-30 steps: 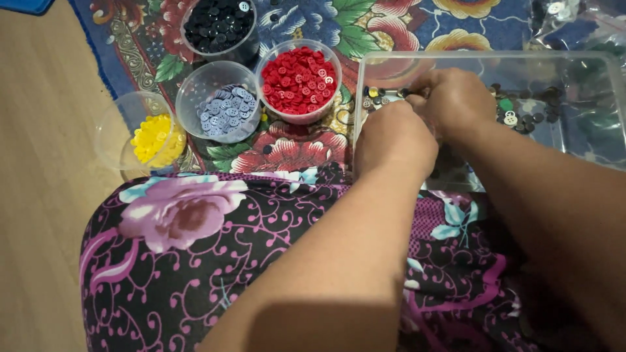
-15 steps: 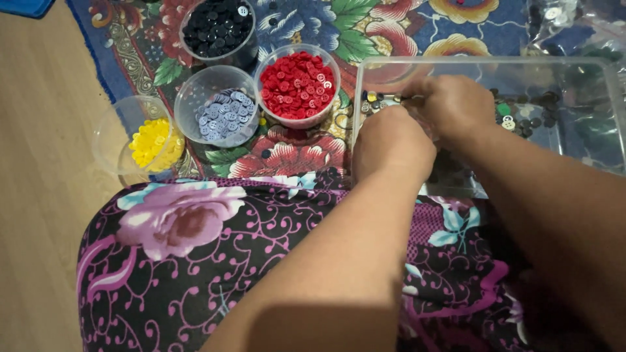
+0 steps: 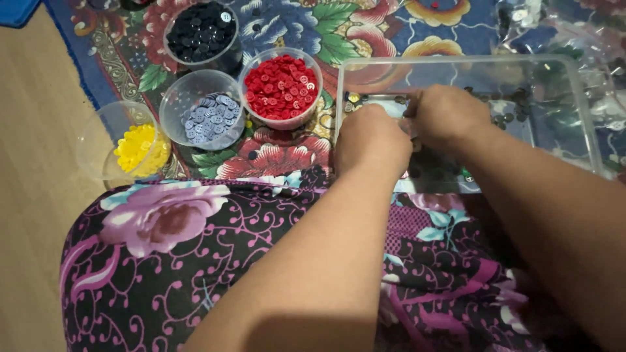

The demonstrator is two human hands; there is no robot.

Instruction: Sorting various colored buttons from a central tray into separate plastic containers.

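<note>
Buttons (image 3: 515, 98) lay scattered in the clear plastic tray (image 3: 583, 111), which sat on the flowered cloth (image 3: 365, 26) at the right of the scene, just beyond your lap. Through the head camera, the only view, they looked small, round and mostly dark, with a yellowish one at the tray's left far corner and a green one near its near edge; the rest were too small to tell apart.

Your left hand (image 3: 372, 140) was inside the tray at its left end, knuckles up and fingers curled down onto the floor of the tray. Your right hand (image 3: 447, 114) was just beside it, a little farther away, its fingers bunched and turned toward the left hand. Both hands hid their own fingertips, so you could not tell whether either was pinching a button or merely pressed together.

To the left of the tray stood four clear round cups, well sorted by colour. The red cup (image 3: 280, 88) was nearest the tray, packed with red buttons. The grey-blue cup (image 3: 203, 117) stood left of it, touching or nearly so. The black cup (image 3: 201, 32) was farther off, and the yellow cup (image 3: 127, 146) sat at the far left, partly on the wooden floor (image 3: 32, 163). Your flowered purple skirt (image 3: 195, 261) filled the near part of the view.
</note>
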